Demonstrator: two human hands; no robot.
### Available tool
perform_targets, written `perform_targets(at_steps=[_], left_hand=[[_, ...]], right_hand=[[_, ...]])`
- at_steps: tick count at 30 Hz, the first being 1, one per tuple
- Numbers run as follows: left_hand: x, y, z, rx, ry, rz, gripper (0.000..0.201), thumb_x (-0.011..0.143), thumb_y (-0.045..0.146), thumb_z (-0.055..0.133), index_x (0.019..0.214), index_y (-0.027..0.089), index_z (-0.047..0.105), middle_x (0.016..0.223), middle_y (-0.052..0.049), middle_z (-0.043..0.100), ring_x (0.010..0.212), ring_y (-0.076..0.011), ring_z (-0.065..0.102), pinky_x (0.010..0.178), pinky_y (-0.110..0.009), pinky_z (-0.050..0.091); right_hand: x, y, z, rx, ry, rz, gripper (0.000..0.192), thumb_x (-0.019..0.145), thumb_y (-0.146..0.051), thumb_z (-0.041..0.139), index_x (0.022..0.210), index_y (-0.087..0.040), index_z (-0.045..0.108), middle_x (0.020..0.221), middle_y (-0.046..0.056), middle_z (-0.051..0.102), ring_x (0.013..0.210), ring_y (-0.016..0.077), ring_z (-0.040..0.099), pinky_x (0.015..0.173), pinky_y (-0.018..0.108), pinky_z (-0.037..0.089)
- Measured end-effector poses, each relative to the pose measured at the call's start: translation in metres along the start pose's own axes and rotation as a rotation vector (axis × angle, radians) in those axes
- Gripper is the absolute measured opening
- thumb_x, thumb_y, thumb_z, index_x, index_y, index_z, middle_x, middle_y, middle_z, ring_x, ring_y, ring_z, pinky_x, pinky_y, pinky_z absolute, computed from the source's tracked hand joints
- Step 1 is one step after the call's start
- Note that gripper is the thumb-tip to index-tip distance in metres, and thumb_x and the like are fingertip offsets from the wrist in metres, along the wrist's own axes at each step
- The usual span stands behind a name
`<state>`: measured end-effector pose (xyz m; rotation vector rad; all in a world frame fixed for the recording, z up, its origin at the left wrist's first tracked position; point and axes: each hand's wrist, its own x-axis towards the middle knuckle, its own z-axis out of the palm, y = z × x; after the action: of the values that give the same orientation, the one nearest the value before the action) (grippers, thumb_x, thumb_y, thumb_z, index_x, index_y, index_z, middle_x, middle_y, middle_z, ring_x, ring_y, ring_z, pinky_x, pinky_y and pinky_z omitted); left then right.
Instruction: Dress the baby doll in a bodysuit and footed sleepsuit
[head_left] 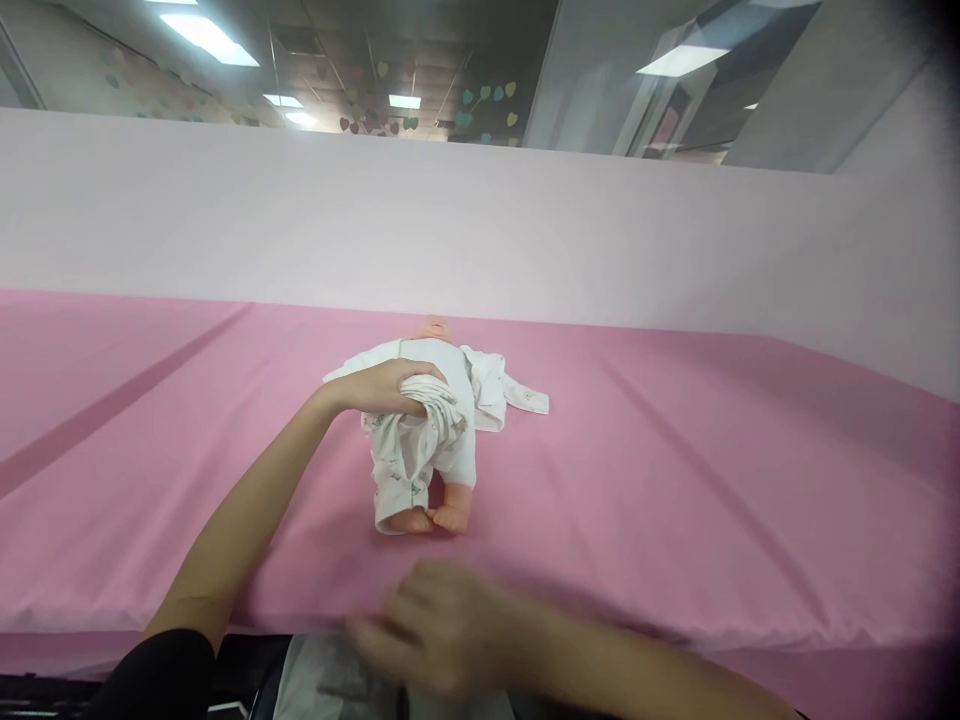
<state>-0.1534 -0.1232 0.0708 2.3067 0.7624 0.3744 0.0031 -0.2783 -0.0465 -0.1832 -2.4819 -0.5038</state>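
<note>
Pink cloth is covering the wide padded table (675, 480) and a paler pink backdrop (480, 230) is rising behind it, with ceiling lights showing above. Near the middle, a small plastic baby doll with bare pinkish feet (439, 440) is lying with its feet toward the camera and its head just showing at the far end. The left hand (390, 388) is resting on the doll's left side, its fingers (420, 385) curling closed over a bunched fold of the white printed cotton romper (409, 465), which is gathered around the torso and one leg directly beneath those fingertips; a loose sleeve is trailing out flat on the cloth on the far side of the doll from the fingers. The right hand (439, 640) is hovering low at the table's near edge, well short of the doll; it is motion-blurred, so I cannot tell whether its fingers are apart or together, though it appears to be holding nothing. Judging from this, the garment is being worked along the doll's body, and the bare leg nearest the left fingertips would call for a second hand steadying the feet.
</note>
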Motion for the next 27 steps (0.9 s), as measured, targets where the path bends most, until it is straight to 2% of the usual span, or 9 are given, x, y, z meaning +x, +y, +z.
perform_targets(at_steps=[2,5,11,13,17,19,22,25,27], left_hand=[[0.0,-0.001,-0.001,0.01,-0.042,0.007,0.037,0.071,0.024,0.057,0.108,0.019,0.059,0.102,-0.003,0.062,0.09,-0.0187,0.059,0.071,-0.026,0.046],[0.001,-0.004,-0.002,0.034,-0.052,0.015,0.036,0.071,0.024,0.058,0.106,0.019,0.06,0.101,-0.004,0.063,0.09,-0.0195,0.059,0.073,-0.027,0.045],[0.001,-0.007,-0.004,0.035,-0.019,0.017,0.037,0.071,0.028,0.061,0.107,0.02,0.06,0.103,-0.003,0.063,0.095,-0.0205,0.058,0.076,-0.028,0.045],[0.001,-0.007,-0.003,0.033,-0.02,0.019,0.035,0.071,0.027,0.06,0.105,0.019,0.06,0.1,-0.003,0.063,0.093,-0.02,0.058,0.075,-0.028,0.045],[0.001,-0.006,-0.002,0.043,-0.021,0.023,0.035,0.072,0.026,0.059,0.106,0.019,0.06,0.102,-0.004,0.063,0.094,-0.02,0.058,0.075,-0.027,0.045],[-0.001,-0.006,-0.004,0.058,-0.005,0.021,0.036,0.072,0.027,0.059,0.107,0.019,0.06,0.104,-0.004,0.063,0.096,-0.0205,0.058,0.076,-0.028,0.045],[-0.002,-0.008,-0.007,0.063,0.012,0.02,0.037,0.072,0.026,0.059,0.108,0.02,0.06,0.102,-0.003,0.063,0.095,-0.0198,0.058,0.076,-0.027,0.045],[-0.001,-0.01,-0.007,0.035,-0.032,0.031,0.035,0.072,0.022,0.058,0.106,0.019,0.061,0.095,-0.002,0.064,0.088,-0.0178,0.06,0.072,-0.026,0.045],[0.0,-0.01,-0.005,0.009,-0.089,0.046,0.032,0.072,0.021,0.058,0.103,0.018,0.063,0.092,-0.002,0.065,0.084,-0.0171,0.06,0.07,-0.025,0.046]], right_hand=[[-0.019,0.032,0.003,-0.06,0.044,0.032,0.016,0.091,-0.012,0.048,0.09,-0.015,0.064,0.066,0.002,0.06,0.061,0.0124,0.058,0.059,0.026,0.051],[-0.055,0.069,0.004,-0.154,0.084,0.145,0.014,0.089,-0.009,0.05,0.095,-0.014,0.063,0.084,0.008,0.067,0.082,0.0175,0.064,0.072,0.031,0.055],[-0.093,0.092,0.01,-0.138,-0.23,0.219,0.042,0.085,-0.001,0.042,0.122,-0.014,0.055,0.132,0.013,0.054,0.128,0.0257,0.044,0.104,0.052,0.041],[-0.087,0.094,0.014,-0.113,-0.301,0.22,0.04,0.084,-0.003,0.045,0.12,-0.015,0.056,0.131,0.012,0.054,0.131,0.0262,0.04,0.109,0.055,0.034],[-0.07,0.1,0.023,-0.055,-0.316,0.156,0.021,0.084,-0.006,0.049,0.097,-0.017,0.062,0.108,0.008,0.065,0.117,0.0228,0.051,0.111,0.052,0.031],[-0.067,0.104,0.025,0.011,-0.22,0.148,0.014,0.084,-0.009,0.052,0.089,-0.018,0.061,0.097,0.007,0.066,0.11,0.0225,0.055,0.108,0.05,0.036],[-0.068,0.109,0.026,0.136,0.159,0.229,0.005,0.083,-0.016,0.057,0.087,-0.019,0.058,0.09,0.007,0.067,0.102,0.0235,0.059,0.099,0.049,0.045],[-0.061,0.118,0.025,0.223,0.569,0.429,0.009,0.083,-0.016,0.058,0.091,-0.021,0.055,0.085,0.005,0.067,0.09,0.0217,0.064,0.088,0.044,0.052],[-0.05,0.131,0.023,0.217,0.728,0.643,0.012,0.083,-0.023,0.062,0.091,-0.021,0.053,0.08,0.004,0.065,0.08,0.0206,0.065,0.077,0.038,0.056]])
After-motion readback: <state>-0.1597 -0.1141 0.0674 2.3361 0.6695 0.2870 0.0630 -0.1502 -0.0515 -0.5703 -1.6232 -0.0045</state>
